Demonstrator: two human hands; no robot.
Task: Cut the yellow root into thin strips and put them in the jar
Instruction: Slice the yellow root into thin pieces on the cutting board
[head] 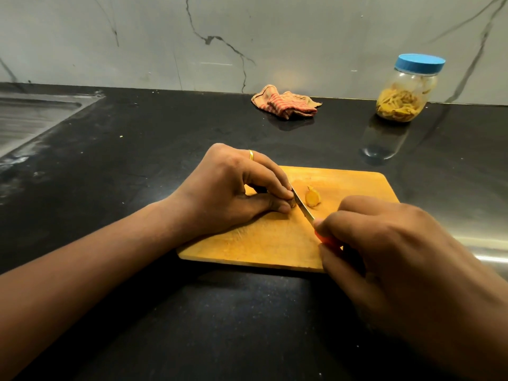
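Fingers (270, 178) of the left hand (228, 193) are bent down and bunched with the thumb, pinching a small stub of yellow root (293, 205) against the cutting board (261, 243). So little of the stub shows past the fingertips that its long axis cannot be told. A gold ring (251, 154) sits on one finger.

Far left, a steel sink (33, 116) is set into the black counter (165, 160). The left forearm crosses the counter from the lower left, and the heel of that hand rests on the board's left part.

Just right of the fingertips lies the knife (302, 204). Its blade runs slantwise, tip at the far left by the fingers and handle at the near right, with the edge down on the stub. Right of the blade, close by but apart from it, a cut slice (312, 198) lies on the board. It is oval, its longer side running near to far, roughly along the blade.

The right hand (384, 243) is clenched round the knife's orange handle (327, 242), its forefinger reaching toward the blade.

Behind the board, by the marble wall, lies a crumpled striped cloth (286, 104). Farther right stands the jar (404, 97), upright, well apart from the board, with its blue lid (419, 63) on and yellow strips (398, 105) filling its lower part.
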